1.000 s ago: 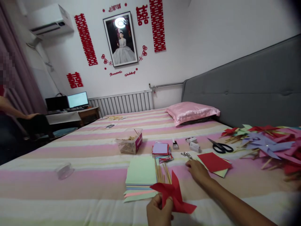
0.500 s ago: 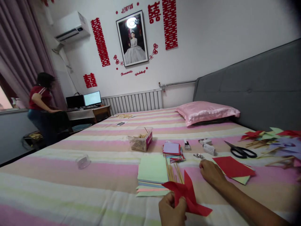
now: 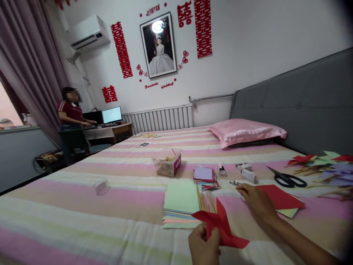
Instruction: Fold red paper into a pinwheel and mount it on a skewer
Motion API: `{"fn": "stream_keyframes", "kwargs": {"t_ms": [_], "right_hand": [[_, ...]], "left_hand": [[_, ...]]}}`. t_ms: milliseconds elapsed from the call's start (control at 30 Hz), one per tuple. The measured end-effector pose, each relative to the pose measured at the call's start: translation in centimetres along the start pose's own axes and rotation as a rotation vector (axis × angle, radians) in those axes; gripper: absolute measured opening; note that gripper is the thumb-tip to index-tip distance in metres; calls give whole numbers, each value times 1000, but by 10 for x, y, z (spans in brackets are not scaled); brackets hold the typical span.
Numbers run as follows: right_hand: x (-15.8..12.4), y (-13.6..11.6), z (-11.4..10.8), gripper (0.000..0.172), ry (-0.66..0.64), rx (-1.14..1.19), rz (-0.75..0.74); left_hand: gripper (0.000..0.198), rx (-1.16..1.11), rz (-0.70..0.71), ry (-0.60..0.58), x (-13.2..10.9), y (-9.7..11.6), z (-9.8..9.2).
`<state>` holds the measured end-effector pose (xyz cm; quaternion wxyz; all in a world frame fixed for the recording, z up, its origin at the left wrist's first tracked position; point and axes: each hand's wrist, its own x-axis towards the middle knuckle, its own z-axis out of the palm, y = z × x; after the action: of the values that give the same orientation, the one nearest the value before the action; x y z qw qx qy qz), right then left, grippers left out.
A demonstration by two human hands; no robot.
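Note:
My left hand (image 3: pixel 204 244) pinches a red paper pinwheel (image 3: pixel 220 224) at its middle, above the bedspread. My right hand (image 3: pixel 255 200) is over the bed, its fingertips drawn together beside a small heap of shiny metal pins (image 3: pixel 235 183); whether a pin is between them is too small to make out. Left of the pinwheel lies a stack of pale green and other coloured paper sheets (image 3: pixel 182 198). Several thin wooden sticks (image 3: pixel 202 198) lie along that stack. Partly behind my right hand are red and pale green sheets (image 3: pixel 281 197).
Black-handled scissors (image 3: pixel 288 180), small white boxes (image 3: pixel 247 175) and smaller coloured papers (image 3: pixel 204 173) lie around. A clear tub of sticks (image 3: pixel 167 163) stands farther off. Finished pinwheels (image 3: pixel 336 171) are piled at right. A person (image 3: pixel 71 114) stands by the desk.
My right hand has lifted slightly, its fingertips shifting at the pins. My left hand keeps its hold on the pinwheel. The person in the background has straightened up and turned toward the desk.

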<state>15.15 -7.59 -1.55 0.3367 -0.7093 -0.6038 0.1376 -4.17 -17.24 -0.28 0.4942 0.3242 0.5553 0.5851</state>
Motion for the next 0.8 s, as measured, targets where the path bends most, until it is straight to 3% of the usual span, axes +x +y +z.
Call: {"fn": "stream_keyframes", "kwargs": {"t_ms": [133, 267, 367, 533, 800], "right_hand": [[-21, -23, -21, 19, -29, 305, -59], [-62, -58, -40, 25, -122, 506, -124], [-94, -80, -48, 17, -213, 710, -186], [-117, -89, -41, 15, -203, 581, -285], [-116, -81, -28, 17, -123, 403, -366]], "left_hand": [[17, 8, 46, 17, 2, 2, -4], [20, 18, 70, 23, 4, 2, -5], [21, 34, 91, 16, 4, 0, -3], [22, 49, 146, -15, 0, 0, 1], [17, 29, 190, -45, -6, 4, 7]]}}
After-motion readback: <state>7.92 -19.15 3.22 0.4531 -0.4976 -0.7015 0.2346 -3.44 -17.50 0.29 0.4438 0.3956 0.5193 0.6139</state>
